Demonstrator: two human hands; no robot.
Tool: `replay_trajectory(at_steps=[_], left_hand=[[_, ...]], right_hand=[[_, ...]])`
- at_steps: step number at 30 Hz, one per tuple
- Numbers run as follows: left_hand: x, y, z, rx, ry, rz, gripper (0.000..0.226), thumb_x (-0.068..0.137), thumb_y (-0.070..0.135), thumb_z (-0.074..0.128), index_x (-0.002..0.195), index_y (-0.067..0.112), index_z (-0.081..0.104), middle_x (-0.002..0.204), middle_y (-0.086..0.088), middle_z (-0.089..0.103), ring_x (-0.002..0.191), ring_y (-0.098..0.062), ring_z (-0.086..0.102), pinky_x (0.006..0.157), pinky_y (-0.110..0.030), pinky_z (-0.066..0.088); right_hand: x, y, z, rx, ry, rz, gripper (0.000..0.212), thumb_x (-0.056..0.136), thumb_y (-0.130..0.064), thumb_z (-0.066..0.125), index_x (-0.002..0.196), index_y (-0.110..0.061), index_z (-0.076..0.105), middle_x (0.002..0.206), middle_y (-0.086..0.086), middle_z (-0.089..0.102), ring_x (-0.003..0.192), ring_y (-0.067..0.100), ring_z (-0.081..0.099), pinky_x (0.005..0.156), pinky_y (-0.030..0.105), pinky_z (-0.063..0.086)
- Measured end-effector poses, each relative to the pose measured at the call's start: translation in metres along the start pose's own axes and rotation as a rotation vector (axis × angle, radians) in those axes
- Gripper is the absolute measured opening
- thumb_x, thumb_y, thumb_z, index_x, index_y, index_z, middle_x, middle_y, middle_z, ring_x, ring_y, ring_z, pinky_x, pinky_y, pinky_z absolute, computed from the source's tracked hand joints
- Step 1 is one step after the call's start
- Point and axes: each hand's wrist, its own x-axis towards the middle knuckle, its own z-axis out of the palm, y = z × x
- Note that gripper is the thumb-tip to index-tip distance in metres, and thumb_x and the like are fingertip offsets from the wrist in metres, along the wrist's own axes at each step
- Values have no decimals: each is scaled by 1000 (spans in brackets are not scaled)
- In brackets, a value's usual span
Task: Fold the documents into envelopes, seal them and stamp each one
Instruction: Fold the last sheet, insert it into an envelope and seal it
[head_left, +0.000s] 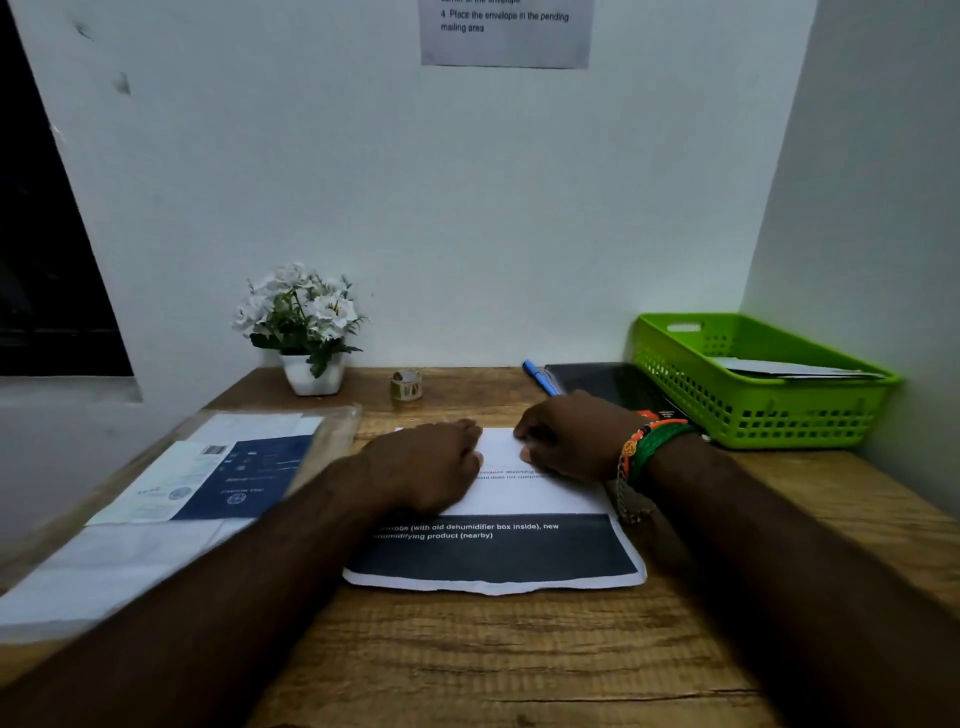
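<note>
White walls (467, 208) close in a corner around a wooden desk (493, 649) that fills the lower half of the frame. At the centre of the frame lies the document (498, 551), a printed sheet with a white upper part and a dark band carrying white text across its lower part; it lies flat on the desk, its near edge slightly wavy. Both hands rest on its far end. The left hand (431, 462) lies knuckles-up on the upper left part of the sheet with its fingers curled under, pressing on the paper; whether they pinch an edge I cannot tell. The right hand (571, 436) sits just beside it on the upper right part, fingers likewise bent down onto the sheet with the thumb tip touching the paper. Orange and green bracelets (654, 447) circle the right wrist.

At the left of the frame a clear plastic sleeve (208, 467) holds white and dark blue papers. Against the back wall stand a white pot of white flowers (306, 332) and, right of it, a small roll of tape (406, 385). Above the right hand, a blue pen (537, 375) lies beside a black folder (618, 387). A green basket (769, 410) with pale papers inside sits at the right of the frame. A printed notice (506, 31) hangs on the wall at the top centre.
</note>
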Motion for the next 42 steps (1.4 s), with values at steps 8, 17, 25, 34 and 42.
replay_trajectory(at_steps=[8, 17, 25, 34, 42], left_hand=[[-12, -13, -12, 150, 82, -349, 38, 99, 39, 42, 130, 22, 58, 141, -7, 58, 125, -28, 57, 100, -43, 44], [0, -17, 3, 25, 277, -164, 63, 92, 73, 43, 130, 27, 63, 133, -2, 63, 124, -24, 57, 101, -43, 50], [11, -21, 9, -30, 260, -136, 66, 81, 83, 50, 125, 36, 62, 132, 1, 54, 125, -25, 49, 101, -48, 47], [12, -18, 14, -50, 310, -131, 49, 85, 75, 56, 113, 34, 53, 131, 3, 51, 126, -24, 45, 98, -47, 43], [11, -15, 14, -27, 255, -121, 56, 90, 71, 51, 138, 43, 47, 147, 0, 38, 140, -30, 33, 108, -54, 37]], right_hand=[[3, 5, 4, 41, 5, 20, 38, 95, -40, 60, 131, -28, 62, 122, -2, 65, 114, 20, 60, 85, 20, 39], [5, 11, 5, 62, 25, 4, 33, 90, -42, 66, 120, -30, 67, 117, -4, 67, 109, 17, 62, 94, 27, 48], [8, 22, 5, 154, 216, -32, 28, 87, -32, 72, 113, -23, 72, 111, 0, 70, 105, 15, 64, 89, 26, 49], [21, 22, 15, 91, 107, 60, 47, 87, -47, 70, 127, -25, 63, 125, 4, 63, 115, 21, 59, 99, 31, 47], [21, 25, 19, 256, 129, 46, 28, 84, -35, 74, 111, -32, 67, 113, -7, 65, 108, 13, 60, 93, 26, 47]])
